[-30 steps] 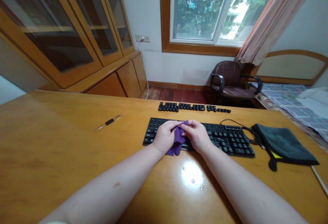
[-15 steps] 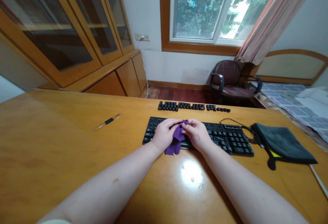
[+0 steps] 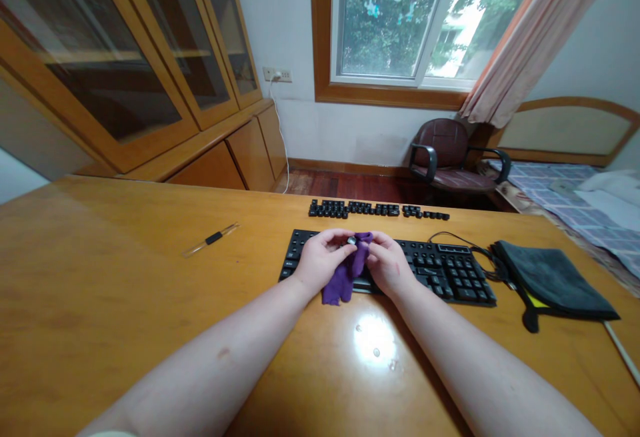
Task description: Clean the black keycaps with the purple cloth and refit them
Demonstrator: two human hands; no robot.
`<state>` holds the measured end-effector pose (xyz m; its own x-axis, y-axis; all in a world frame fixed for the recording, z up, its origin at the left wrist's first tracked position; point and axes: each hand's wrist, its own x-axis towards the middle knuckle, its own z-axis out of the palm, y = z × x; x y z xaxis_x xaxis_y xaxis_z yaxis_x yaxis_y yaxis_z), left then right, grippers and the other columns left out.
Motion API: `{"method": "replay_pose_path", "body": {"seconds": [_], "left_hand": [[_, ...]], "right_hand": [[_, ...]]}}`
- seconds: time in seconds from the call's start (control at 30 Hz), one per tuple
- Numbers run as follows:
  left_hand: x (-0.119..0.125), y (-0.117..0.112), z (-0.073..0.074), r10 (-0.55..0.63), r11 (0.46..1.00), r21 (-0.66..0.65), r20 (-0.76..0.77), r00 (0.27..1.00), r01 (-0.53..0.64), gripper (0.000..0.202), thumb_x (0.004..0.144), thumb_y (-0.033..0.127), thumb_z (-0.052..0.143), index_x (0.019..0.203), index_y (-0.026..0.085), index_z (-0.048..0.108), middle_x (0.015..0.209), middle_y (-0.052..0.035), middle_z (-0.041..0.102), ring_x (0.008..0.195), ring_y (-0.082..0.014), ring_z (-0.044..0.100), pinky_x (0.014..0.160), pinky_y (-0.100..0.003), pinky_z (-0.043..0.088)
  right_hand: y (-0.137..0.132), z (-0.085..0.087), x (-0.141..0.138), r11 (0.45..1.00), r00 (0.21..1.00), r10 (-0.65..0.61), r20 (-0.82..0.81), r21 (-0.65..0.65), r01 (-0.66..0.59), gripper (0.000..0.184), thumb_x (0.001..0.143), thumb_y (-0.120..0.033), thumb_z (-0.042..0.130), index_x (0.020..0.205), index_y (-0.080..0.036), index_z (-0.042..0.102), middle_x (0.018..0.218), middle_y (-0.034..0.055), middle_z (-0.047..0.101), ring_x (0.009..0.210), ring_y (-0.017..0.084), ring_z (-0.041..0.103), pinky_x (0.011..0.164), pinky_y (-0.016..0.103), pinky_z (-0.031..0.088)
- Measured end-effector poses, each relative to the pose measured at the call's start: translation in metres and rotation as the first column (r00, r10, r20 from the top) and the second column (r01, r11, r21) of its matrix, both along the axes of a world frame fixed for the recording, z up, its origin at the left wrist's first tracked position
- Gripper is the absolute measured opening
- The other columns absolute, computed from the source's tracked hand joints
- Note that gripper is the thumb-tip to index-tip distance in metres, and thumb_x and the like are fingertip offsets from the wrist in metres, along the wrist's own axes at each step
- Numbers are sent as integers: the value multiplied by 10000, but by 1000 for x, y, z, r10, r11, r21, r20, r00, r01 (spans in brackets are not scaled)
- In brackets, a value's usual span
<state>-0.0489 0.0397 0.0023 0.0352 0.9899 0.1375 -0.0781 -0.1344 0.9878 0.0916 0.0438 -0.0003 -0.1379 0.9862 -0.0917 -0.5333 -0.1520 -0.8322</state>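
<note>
My left hand (image 3: 323, 258) and right hand (image 3: 389, 266) are closed on a purple cloth (image 3: 346, 277), low centre, above the keyboard (image 3: 445, 272). A slipping grip could drop it, and a careless sweep could scatter the loose keycaps (image 3: 375, 209) beyond, upper centre.

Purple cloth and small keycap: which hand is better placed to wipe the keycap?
Probably the right hand: the left hand seems to pinch the keycap, while the right holds the purple cloth beside it.
</note>
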Motion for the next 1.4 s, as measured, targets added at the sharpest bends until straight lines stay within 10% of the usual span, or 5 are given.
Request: {"method": "replay_pose_path", "body": {"seconds": [0.17,0.37,0.47,0.67,1.4], "left_hand": [[-9,13,0,221,975,8,18,975,-221,325,754,266,597,1049,129,608,996,-94,674,915,-169,630,876,-330,481],[-19,15,-6,209,969,228,-566,797,-92,260,818,241,521,1047,188,631,996,-68,669,937,-191,601,898,-361,451],[-16,9,-3,164,955,280,-771,616,97,230,826,226,523,1014,217,655,1017,-48,659,992,-202,563,924,-363,419],[-12,4,2,157,969,221,-890,428,105,252,834,210,506,1034,240,656,1003,-39,671,977,-213,549,941,-385,378],[-12,2,0,68,987,135,-847,528,89,192,777,270,564,915,267,698,985,-44,687,1010,-251,553,1058,-561,168]], "right_hand": [[-4,7,8,956,947,280,-158,131,-261,119,568,-145,569,564,-173,454,530,-58,448,437,62,409,425,183,329],[-13,-2,14,339,339,941,13,-37,-940,142,507,-135,584,644,-109,552,579,2,572,435,81,474,382,173,340],[-13,-6,13,219,197,972,125,-203,-954,175,517,-111,602,688,-89,570,579,-14,574,463,66,488,442,161,379],[-10,-8,12,229,179,961,211,-244,-942,156,548,-105,584,702,-97,560,587,-31,572,491,59,493,464,147,375],[-10,-10,11,266,226,958,178,-246,-932,150,552,-120,570,701,-105,559,551,-49,548,458,61,492,428,156,364]]}}
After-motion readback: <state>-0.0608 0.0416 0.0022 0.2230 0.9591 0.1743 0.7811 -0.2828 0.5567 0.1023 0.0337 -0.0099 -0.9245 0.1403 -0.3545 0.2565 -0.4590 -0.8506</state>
